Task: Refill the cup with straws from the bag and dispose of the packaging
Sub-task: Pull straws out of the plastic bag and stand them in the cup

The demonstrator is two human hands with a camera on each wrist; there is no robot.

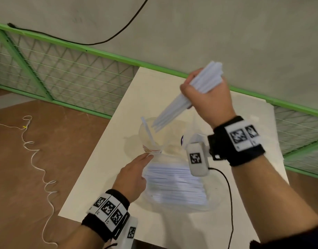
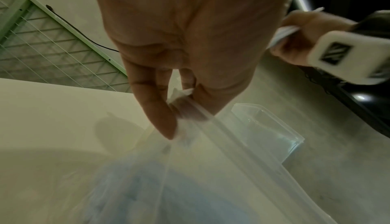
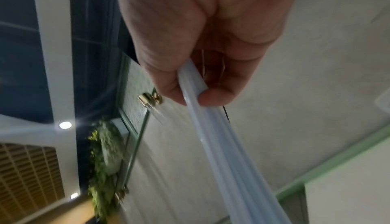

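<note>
My right hand grips a bundle of white straws above the table, tilted so its lower ends hang just over the mouth of the clear plastic cup. One straw stands in the cup, which has a red band near its base. My left hand pinches the top edge of the clear bag, which lies on the table full of white straws. In the left wrist view the fingers hold the crumpled bag rim. The right wrist view shows the hand wrapped round the straws.
The white table stands against a green wire-mesh fence and a grey wall. A black cable runs from my right wrist across the table. A white cord lies on the brown floor to the left.
</note>
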